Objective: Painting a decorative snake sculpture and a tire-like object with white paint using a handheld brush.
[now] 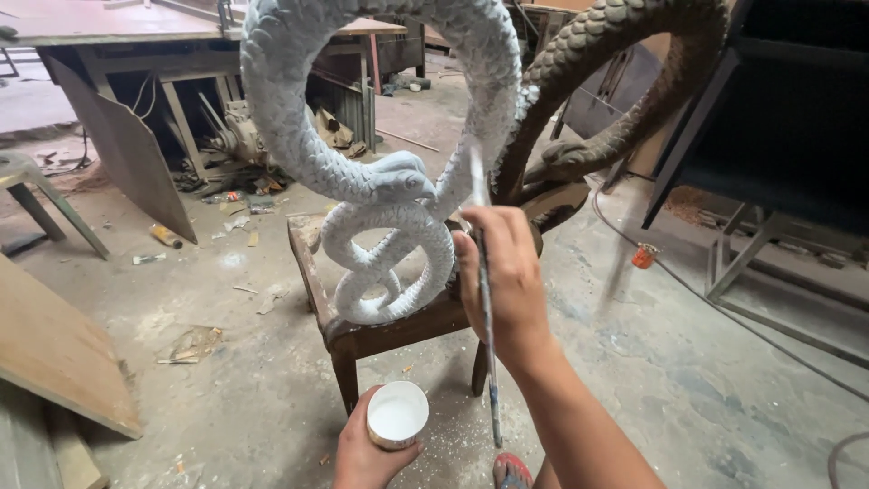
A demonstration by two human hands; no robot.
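Two snake sculptures: one white, one brown; one brush; one cup; one stool.

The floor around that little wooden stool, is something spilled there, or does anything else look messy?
Yes. White specks and smears dot the concrete floor below the stool, matching the white paint in the cup the left hand holds. The right hand holds a paint-streaked brush. Scraps of litter lie further left.

Right hand is rising on an extended forearm, fingers pinching closed; left hand is sitting low, fingers curling closed.
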